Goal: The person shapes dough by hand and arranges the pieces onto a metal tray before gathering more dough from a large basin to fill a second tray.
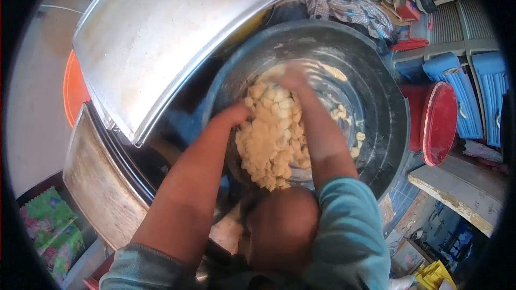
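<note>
A large dark round basin (384,129) holds a heap of pale dough pieces (271,142) on its left side. My left hand (240,113) is at the upper left edge of the heap, its fingers mostly hidden among the pieces. Further up, my right hand (290,78) touches the top of the heap and is smeared by motion, so its fingers cannot be made out. A few loose bits and streaks of dough lie on the basin's bottom to the right. My knee shows below the basin's near edge.
Large metal trays (156,37) are stacked at the upper left, with another tray (105,177) below them. A red bucket (441,123) stands right of the basin. Behind the basin lies a patterned cloth (349,11). A wooden plank (457,193) is at the right.
</note>
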The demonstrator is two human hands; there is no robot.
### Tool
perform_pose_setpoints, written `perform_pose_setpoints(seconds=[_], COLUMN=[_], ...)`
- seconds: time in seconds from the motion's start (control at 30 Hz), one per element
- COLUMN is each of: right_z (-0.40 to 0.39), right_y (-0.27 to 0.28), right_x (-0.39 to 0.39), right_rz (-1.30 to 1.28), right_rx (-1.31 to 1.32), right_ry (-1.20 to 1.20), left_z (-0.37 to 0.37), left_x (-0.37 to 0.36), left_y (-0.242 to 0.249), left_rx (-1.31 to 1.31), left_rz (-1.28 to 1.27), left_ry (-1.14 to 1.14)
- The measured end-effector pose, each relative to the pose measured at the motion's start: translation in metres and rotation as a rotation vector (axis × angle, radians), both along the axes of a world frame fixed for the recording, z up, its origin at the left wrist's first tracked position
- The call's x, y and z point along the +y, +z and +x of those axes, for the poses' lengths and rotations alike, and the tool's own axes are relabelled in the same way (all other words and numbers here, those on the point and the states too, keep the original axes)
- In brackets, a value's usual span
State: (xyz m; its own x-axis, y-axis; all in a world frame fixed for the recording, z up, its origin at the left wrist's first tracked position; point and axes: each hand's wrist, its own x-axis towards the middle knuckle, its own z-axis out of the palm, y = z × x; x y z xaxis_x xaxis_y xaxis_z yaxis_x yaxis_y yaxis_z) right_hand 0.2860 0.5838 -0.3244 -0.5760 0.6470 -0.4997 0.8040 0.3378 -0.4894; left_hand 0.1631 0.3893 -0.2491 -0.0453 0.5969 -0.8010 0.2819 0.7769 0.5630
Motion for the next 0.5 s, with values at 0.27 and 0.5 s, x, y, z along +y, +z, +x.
perform_pose_setpoints(seconds=[0.27,0.5], right_z=[0.068,0.146], right_y=[0.085,0.033], right_x=[-0.105,-0.066], right_rz=[-0.590,0.156], right_rx=[-0.118,-0.259], right_ry=[0.715,-0.265], left_z=[0.052,0.077], left_x=[-0.009,-0.020], left_y=[-0.045,-0.020], left_rx=[0.256,0.299], left_rz=[0.024,-0.067], left_ry=[0.111,-0.122])
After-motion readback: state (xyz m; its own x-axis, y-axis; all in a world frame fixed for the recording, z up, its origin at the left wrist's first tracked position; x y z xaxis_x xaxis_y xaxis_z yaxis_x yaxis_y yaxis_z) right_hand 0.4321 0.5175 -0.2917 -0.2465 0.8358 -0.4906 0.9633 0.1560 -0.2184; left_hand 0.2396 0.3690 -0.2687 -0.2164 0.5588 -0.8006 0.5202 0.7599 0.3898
